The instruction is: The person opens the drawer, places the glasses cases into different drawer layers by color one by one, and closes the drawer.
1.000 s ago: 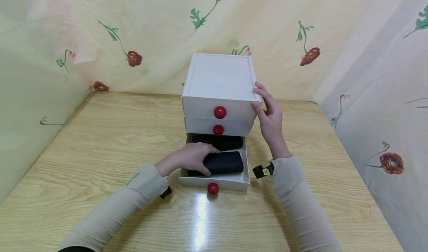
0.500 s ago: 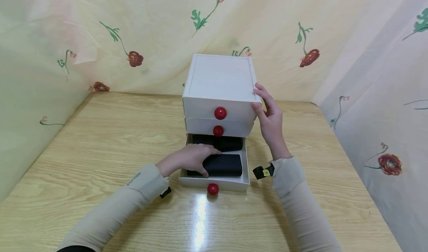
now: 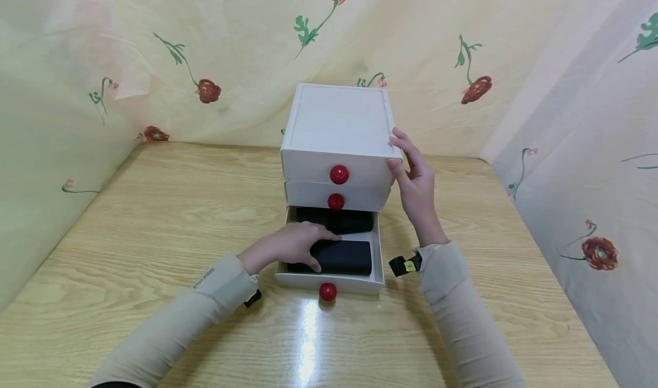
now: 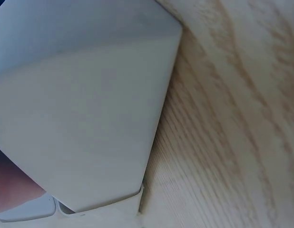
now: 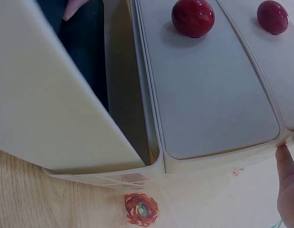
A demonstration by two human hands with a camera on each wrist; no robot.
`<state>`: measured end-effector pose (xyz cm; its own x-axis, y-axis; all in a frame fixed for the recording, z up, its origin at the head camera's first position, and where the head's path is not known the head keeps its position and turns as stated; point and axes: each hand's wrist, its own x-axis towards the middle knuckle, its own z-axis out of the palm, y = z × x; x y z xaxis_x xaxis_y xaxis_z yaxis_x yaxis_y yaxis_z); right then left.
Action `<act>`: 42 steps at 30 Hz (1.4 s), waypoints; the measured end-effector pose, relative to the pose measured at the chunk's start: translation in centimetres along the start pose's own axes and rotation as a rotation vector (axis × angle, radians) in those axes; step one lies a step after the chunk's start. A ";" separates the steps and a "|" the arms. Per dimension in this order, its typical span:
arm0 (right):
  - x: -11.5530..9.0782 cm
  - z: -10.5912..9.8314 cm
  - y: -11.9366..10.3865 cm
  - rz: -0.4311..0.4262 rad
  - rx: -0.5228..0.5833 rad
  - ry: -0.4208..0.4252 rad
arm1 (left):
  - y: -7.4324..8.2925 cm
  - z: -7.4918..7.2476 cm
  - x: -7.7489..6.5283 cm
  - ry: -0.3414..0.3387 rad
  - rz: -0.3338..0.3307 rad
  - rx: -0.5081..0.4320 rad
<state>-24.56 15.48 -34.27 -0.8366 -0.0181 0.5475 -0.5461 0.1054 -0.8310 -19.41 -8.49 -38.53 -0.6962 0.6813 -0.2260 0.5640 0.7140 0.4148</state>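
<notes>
In the head view, a white cabinet (image 3: 341,119) with red knobs stands at the middle, its bottom drawer (image 3: 329,285) pulled out. My left hand (image 3: 295,242) reaches into that drawer and grips a black oblong case (image 3: 346,258), thumb at the front, fingers behind. The case lies crosswise near the drawer's front; the hand hides its left end. Farther back lies a second black object (image 3: 357,221), partly under the cabinet. My right hand (image 3: 417,191) touches the cabinet's upper right edge, its fingers (image 5: 285,168) fairly straight. The left wrist view mostly shows the drawer's outer wall (image 4: 90,118).
The upper two drawers, with a top red knob (image 3: 339,174) and a middle one (image 3: 336,201), are closed. A wooden table (image 3: 195,205) lies under everything. Behind hangs a flowered curtain (image 3: 247,51). A black strap end (image 3: 403,265) sticks out by the right cuff.
The black case has shifted slightly toward the drawer's front and now lies straighter, with more white drawer floor behind it. My left hand moved very little; my right hand stayed put.
</notes>
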 end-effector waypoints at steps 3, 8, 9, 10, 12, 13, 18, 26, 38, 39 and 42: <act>0.0 0.0 0.0 0.000 0.006 0.001 | -0.2 0.0 0.0 0.011 0.011 -0.019; 0.1 -0.1 0.0 0.000 0.000 0.003 | -0.6 -0.3 -0.1 0.039 0.037 -0.095; 0.1 -0.1 0.0 0.000 -0.005 0.004 | -0.6 -0.4 -0.1 0.044 0.043 -0.105; 0.1 -0.1 0.0 0.002 -0.010 0.003 | -0.7 -0.5 -0.1 0.049 0.048 -0.110; 0.2 -0.1 -0.1 0.007 -0.021 -0.001 | -0.8 -0.7 -0.3 0.058 0.056 -0.123; 0.2 -0.1 -0.1 0.011 -0.029 -0.004 | -0.8 -0.8 -0.4 0.062 0.060 -0.132; 0.3 -0.2 -0.2 0.043 -0.062 -0.014 | -0.9 -1.3 -1.0 0.094 0.085 -0.174; 0.3 -0.5 -0.3 0.034 -0.117 -0.021 | -0.9 -1.9 -2.6 0.162 0.074 -0.277; 0.2 -0.3 -0.5 0.040 -0.109 -0.020 | -0.7 -2.2 -5.7 0.301 0.149 -0.505; 0.2 -0.3 -0.5 0.041 -0.109 -0.021 | -0.7 -2.1 -5.8 0.308 0.149 -0.528; 0.2 -0.2 -0.5 0.044 -0.112 -0.023 | -0.4 -2.0 -6.2 0.327 0.151 -0.583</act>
<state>-24.40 15.64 -33.72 -0.8609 -0.0336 0.5077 -0.5021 0.2169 -0.8372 -16.22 -13.37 -35.50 -0.7788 0.6172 0.1118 0.3982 0.3487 0.8484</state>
